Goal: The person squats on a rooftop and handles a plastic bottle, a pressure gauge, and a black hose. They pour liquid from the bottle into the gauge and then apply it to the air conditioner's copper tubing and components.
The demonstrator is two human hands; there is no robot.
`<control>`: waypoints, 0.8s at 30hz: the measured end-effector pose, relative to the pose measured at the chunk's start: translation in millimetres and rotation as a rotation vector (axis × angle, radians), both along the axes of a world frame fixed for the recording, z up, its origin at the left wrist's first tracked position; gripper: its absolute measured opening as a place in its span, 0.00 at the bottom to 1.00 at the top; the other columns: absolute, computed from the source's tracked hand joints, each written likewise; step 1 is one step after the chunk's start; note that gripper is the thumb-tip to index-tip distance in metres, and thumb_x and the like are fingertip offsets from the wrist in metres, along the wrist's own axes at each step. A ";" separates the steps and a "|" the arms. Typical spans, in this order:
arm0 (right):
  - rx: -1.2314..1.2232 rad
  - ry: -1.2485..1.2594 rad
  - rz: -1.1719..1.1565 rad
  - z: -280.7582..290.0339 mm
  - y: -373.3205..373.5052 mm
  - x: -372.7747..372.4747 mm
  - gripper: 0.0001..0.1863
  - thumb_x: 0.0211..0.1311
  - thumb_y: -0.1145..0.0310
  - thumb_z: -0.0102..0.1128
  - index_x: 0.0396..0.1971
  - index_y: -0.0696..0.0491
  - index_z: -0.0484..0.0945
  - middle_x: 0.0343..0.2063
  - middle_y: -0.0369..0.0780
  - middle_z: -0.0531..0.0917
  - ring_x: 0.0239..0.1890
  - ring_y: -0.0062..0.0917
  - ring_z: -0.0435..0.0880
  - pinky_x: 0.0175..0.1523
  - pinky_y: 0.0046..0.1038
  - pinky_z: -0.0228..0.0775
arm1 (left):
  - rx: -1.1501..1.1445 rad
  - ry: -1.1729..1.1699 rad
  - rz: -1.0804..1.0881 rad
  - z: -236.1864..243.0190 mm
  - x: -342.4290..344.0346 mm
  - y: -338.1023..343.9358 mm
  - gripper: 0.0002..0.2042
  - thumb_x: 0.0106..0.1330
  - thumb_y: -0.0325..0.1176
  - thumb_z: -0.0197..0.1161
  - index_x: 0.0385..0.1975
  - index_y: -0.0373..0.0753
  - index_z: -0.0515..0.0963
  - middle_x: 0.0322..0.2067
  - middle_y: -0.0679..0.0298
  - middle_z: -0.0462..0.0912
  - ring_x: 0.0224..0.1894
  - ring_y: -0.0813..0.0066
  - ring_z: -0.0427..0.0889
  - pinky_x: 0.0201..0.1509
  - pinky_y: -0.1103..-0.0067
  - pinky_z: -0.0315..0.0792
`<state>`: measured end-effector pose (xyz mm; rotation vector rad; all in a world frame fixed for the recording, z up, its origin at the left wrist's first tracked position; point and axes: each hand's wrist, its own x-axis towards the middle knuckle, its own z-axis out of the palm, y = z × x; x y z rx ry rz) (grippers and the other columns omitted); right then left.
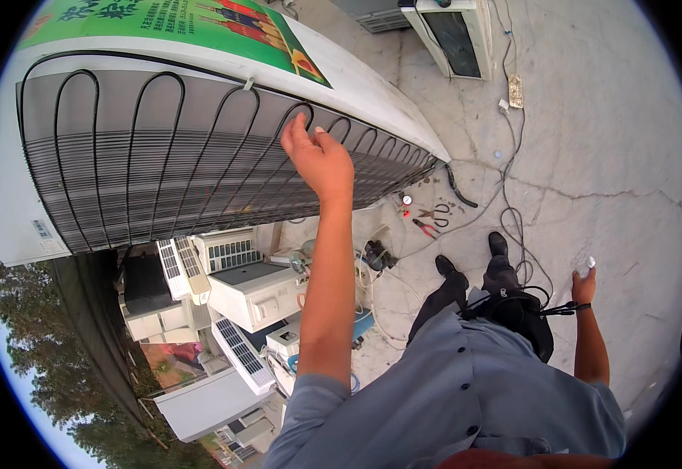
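A refrigerator (396, 94) with a white side and its back turned toward me fills the upper left. Black condenser tubing (175, 117) runs in loops over a grid of thin wires on that back. My left hand (321, 160) reaches up to one of the loops. Its fingertips are at the tube, the thumb a little apart from the fingers, and nothing loose shows in it. Low at my right side, my right hand (583, 288) is closed around a small white thing (590, 263). Only its tip shows, so its kind is unclear.
On the concrete lie red-handled pliers (425, 228), a pressure gauge (407, 201) and a power strip (515, 91) with trailing cables (511, 215). Air-conditioner units (255, 293) are piled at the lower left. A white appliance casing (454, 43) stands at the top.
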<state>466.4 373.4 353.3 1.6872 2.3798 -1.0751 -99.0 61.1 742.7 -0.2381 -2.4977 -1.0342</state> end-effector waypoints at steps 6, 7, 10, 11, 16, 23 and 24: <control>0.011 -0.202 -0.025 -8.8 -2.3 68.7 0.36 0.58 0.65 0.67 0.65 0.60 0.64 0.49 0.58 0.82 0.53 0.54 0.81 0.55 0.46 0.74 | 0.165 -0.201 0.014 -0.2 -19.5 5.1 0.17 0.70 0.27 0.55 0.57 0.27 0.73 0.56 0.52 0.74 0.54 0.62 0.76 0.58 0.71 0.71; 0.016 -0.212 -0.007 -12.9 -0.9 76.5 0.36 0.58 0.65 0.67 0.65 0.60 0.64 0.49 0.58 0.82 0.52 0.55 0.81 0.55 0.46 0.74 | 0.100 -0.151 -0.001 -5.5 -23.7 -5.0 0.17 0.70 0.27 0.55 0.56 0.27 0.74 0.57 0.50 0.72 0.57 0.59 0.74 0.61 0.69 0.70; 0.022 -0.158 0.004 -17.9 -5.3 75.2 0.35 0.56 0.65 0.68 0.62 0.60 0.65 0.48 0.58 0.82 0.51 0.55 0.81 0.55 0.47 0.73 | 0.169 -0.162 -0.057 -14.4 -33.5 -18.6 0.16 0.70 0.27 0.56 0.55 0.28 0.75 0.54 0.51 0.75 0.58 0.59 0.74 0.62 0.68 0.69; 0.027 -0.131 0.001 -17.4 -5.7 75.2 0.34 0.56 0.65 0.68 0.61 0.60 0.66 0.47 0.58 0.82 0.50 0.55 0.81 0.54 0.47 0.73 | 0.176 -0.165 -0.061 -16.8 -36.5 -17.2 0.16 0.70 0.26 0.56 0.55 0.27 0.75 0.54 0.52 0.76 0.56 0.62 0.75 0.61 0.71 0.69; 0.078 0.003 0.055 -11.0 -2.8 34.4 0.33 0.58 0.64 0.68 0.61 0.62 0.66 0.45 0.57 0.82 0.47 0.52 0.82 0.52 0.44 0.73 | 0.192 -0.175 -0.067 -20.2 -30.8 -12.2 0.17 0.69 0.26 0.57 0.55 0.27 0.76 0.52 0.53 0.75 0.54 0.64 0.75 0.59 0.71 0.69; 0.133 0.058 0.057 -24.6 10.5 2.9 0.31 0.60 0.62 0.67 0.60 0.59 0.67 0.26 0.47 0.84 0.26 0.38 0.84 0.34 0.39 0.75 | 0.059 -0.182 0.014 0.0 -30.7 -4.4 0.18 0.70 0.40 0.60 0.47 0.27 0.80 0.39 0.55 0.84 0.41 0.63 0.81 0.48 0.71 0.73; 0.161 0.071 0.061 -20.2 10.3 2.8 0.31 0.60 0.62 0.67 0.60 0.58 0.67 0.23 0.46 0.83 0.24 0.37 0.84 0.32 0.39 0.75 | 0.025 -0.196 0.034 5.0 -29.9 4.5 0.20 0.71 0.43 0.60 0.45 0.28 0.81 0.38 0.54 0.85 0.40 0.62 0.82 0.47 0.70 0.74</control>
